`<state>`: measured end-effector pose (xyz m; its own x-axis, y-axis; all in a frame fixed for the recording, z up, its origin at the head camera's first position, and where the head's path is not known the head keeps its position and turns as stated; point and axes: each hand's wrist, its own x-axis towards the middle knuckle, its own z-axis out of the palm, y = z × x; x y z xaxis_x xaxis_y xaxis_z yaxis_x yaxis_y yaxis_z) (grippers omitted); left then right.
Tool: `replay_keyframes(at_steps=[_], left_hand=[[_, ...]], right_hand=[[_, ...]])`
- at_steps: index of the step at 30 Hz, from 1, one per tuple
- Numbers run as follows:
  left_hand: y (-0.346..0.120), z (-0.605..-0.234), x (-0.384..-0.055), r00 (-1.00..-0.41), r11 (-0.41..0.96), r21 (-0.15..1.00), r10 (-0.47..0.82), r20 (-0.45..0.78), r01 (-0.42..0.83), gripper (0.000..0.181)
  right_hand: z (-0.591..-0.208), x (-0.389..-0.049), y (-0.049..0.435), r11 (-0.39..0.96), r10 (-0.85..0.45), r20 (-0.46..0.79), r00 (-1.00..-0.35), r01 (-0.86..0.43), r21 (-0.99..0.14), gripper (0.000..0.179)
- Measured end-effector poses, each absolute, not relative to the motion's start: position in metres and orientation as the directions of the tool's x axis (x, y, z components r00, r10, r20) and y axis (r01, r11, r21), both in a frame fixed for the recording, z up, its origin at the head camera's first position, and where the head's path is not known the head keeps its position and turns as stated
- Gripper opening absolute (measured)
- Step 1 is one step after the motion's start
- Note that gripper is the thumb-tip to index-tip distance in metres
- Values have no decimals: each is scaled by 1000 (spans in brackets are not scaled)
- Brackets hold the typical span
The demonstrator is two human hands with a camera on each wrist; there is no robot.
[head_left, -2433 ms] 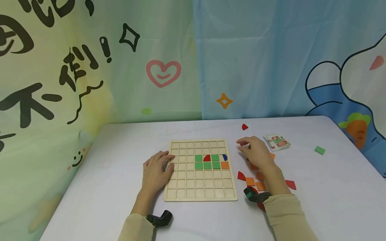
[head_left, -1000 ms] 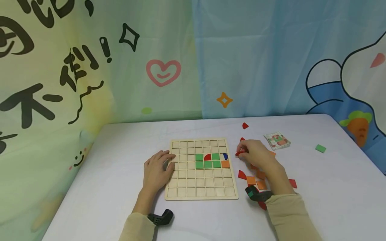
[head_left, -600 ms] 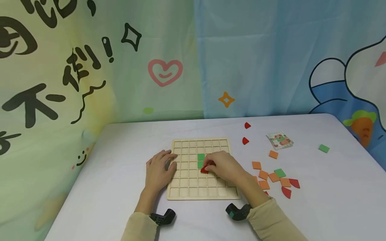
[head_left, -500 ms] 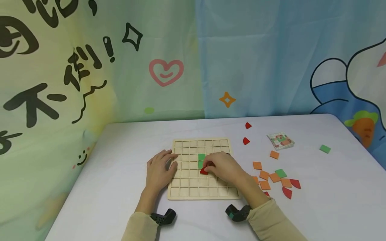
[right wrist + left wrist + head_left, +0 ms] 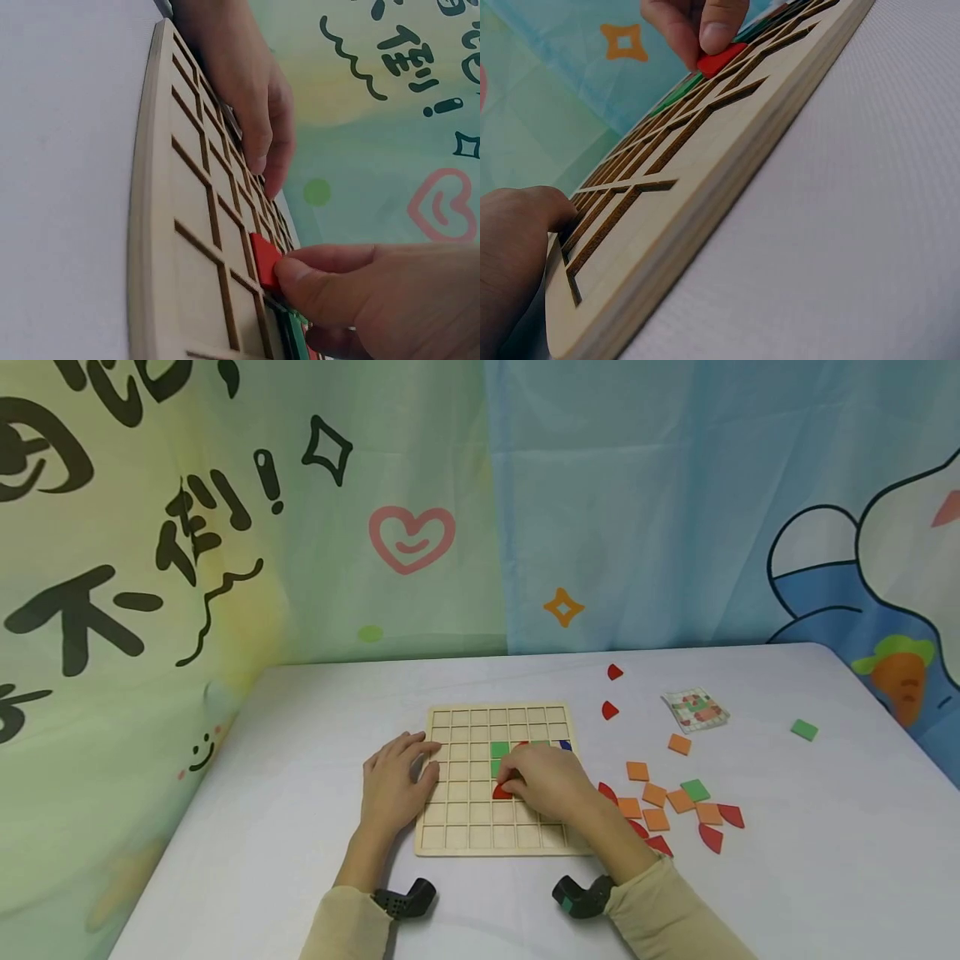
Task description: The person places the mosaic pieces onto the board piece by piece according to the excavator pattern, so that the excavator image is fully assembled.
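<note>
A light wooden grid board [image 5: 480, 839] lies on the table, with green squares, a red piece and a blue piece set in its cells. My right hand [image 5: 551, 781] reaches over the board and pinches a red quarter-circle tile [image 5: 501, 792] between thumb and fingertips, right at a cell below the green square [image 5: 500, 750]. In the right wrist view the red tile [image 5: 264, 259] sits at the grid's ridges under the thumb. My left hand [image 5: 397, 785] rests on the board's left edge, fingers relaxed. The right hand hides part of the filled rows.
Orange squares [image 5: 655, 819], several red quarter-circles [image 5: 710, 838] and a green square [image 5: 695, 790] lie scattered right of the board. Two red pieces [image 5: 610, 710] lie farther back, near a patterned card [image 5: 696, 710]. Another green square [image 5: 805, 730] is far right.
My right hand has picked up a red quarter-circle right of the board, carried it left over the grid and lowered it to a cell. The left hand has stayed on the board's edge.
</note>
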<state>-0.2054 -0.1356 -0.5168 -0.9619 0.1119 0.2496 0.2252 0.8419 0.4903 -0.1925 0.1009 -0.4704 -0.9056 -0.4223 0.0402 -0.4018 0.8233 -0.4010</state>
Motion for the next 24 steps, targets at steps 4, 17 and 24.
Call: replay_keyframes(at_steps=[4,17,24], left_hand=[[-136,-516,-206,-963,841,492,114,244,224,28],[-138,-517,-206,-965,842,492,115,235,220,28],[-136,-516,-205,-964,839,496,117,239,224,28]], right_hand=[[-470,-192,99,843,-406,49,-913,-394,-367,11],[-470,-193,99,861,-377,5,-926,-352,-367,12],[-468,-193,101,867,-363,-17,-932,-331,-373,13]])
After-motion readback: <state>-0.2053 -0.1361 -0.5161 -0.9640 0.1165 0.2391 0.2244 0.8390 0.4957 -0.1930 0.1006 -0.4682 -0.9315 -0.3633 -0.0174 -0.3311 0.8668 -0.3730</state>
